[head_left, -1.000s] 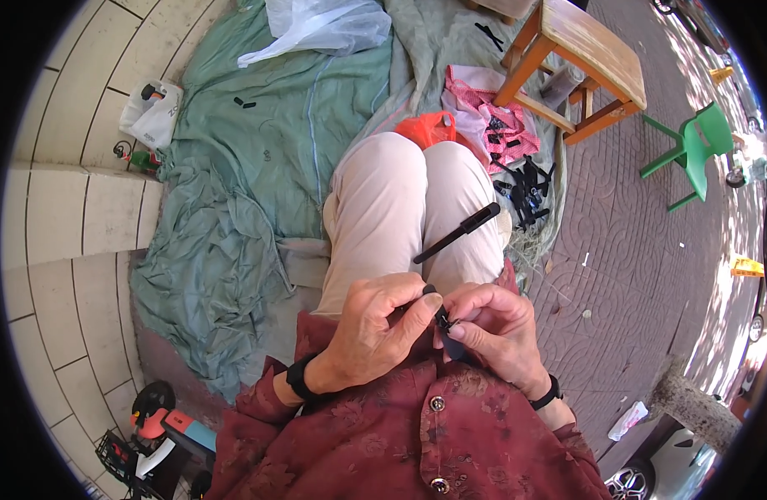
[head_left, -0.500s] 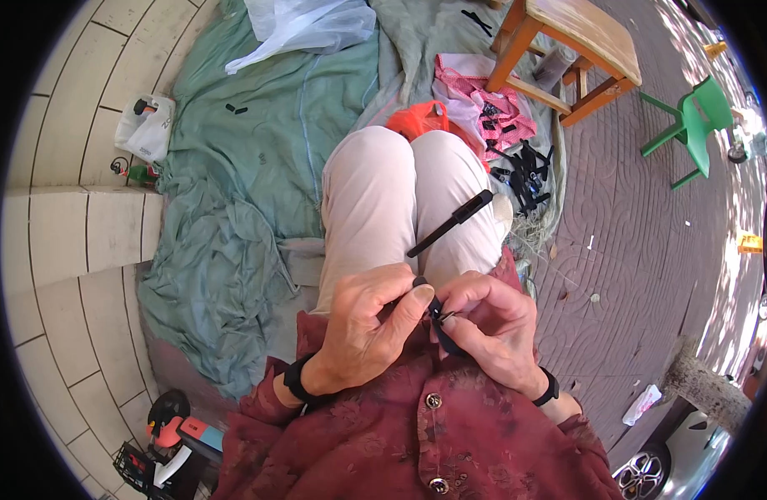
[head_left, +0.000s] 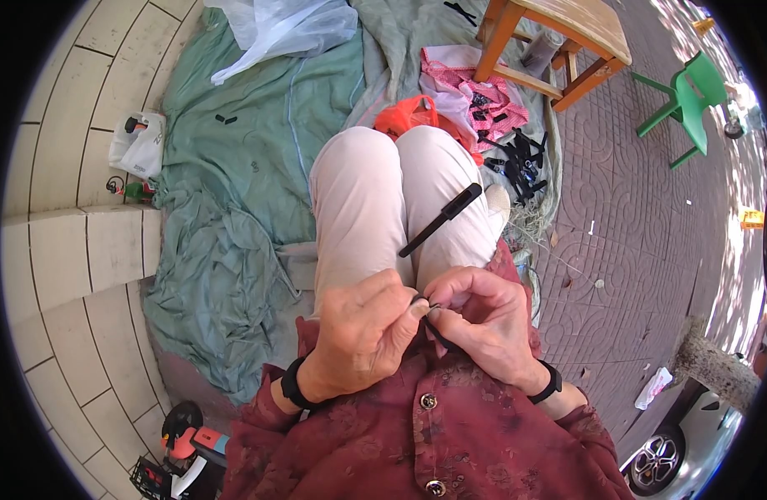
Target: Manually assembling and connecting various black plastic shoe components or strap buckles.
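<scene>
A black strap (head_left: pixel 438 335) is pinched over the shirt (head_left: pixel 342 454) by left hand (head_left: pixel 357 332) (9 o'clock) and right hand (head_left: pixel 490 327) (3 o'clock). Looks like fiddly fitting's being done; steady pinching's probably needed next.

Left hand (head_left: pixel 363 333) and right hand (head_left: pixel 481 321) pinch 1 black strip (head_left: pixel 438 336); 1 black pen (head_left: pixel 443 217) crosses the lap (head_left: pixel 358 200).

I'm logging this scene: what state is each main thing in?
Black strip: held, partly hidden
Left hand: pinching the strip
Right hand: pinching it too
Pen-like stick: lying on trousers
Green sheet: spread, rumpled
Translucent bag: crumpled
Black straps: heaped
Wooden stool: upright
Green chair: upright
</scene>
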### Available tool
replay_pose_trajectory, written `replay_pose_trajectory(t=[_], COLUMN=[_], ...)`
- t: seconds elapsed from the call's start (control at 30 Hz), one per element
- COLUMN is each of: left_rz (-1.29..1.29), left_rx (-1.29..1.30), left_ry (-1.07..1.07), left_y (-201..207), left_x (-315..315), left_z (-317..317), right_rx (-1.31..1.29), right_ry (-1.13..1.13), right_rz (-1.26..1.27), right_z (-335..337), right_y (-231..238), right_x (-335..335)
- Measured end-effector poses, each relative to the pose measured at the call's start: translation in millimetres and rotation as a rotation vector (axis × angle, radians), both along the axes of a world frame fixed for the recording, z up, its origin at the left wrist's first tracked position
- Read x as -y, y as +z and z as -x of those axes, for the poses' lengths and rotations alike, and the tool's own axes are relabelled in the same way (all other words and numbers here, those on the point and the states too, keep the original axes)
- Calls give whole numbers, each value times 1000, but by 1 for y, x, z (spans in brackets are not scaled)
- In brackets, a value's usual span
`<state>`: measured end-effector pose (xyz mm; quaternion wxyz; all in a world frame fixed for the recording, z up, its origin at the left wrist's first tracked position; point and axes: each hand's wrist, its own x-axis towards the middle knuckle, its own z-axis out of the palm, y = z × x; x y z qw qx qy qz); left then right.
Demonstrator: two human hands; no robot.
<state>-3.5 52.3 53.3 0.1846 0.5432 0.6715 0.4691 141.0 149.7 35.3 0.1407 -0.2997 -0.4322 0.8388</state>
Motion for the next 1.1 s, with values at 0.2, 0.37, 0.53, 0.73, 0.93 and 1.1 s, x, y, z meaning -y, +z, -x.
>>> replay_pose_trajectory(t=[0.2, 0.37, 0.53, 0.73, 0.93, 1.1], left_rz=[6, 4, 48, 65, 109, 89], left_rx=[-152, -83, 113, 258, 311, 304], left_ry=[-77, -67, -9, 21, -11, -3], left_y=[-5, -10, -8, -14, -17, -21], left_x=[9, 14, 18, 21, 24, 24], left_z=[2, 1, -1, 1, 2, -1], right_rx=[48, 11, -37, -84, -82, -68], right_ry=[42, 67, 51, 73, 91, 100], right_rz=[72, -36, -261, -368, -316, -167], right_z=[-2, -5, -4, 1, -1, -1], right_y=[0, -3, -11, -17, -20, -15], right_x=[0, 2, 3, 1, 3, 5])
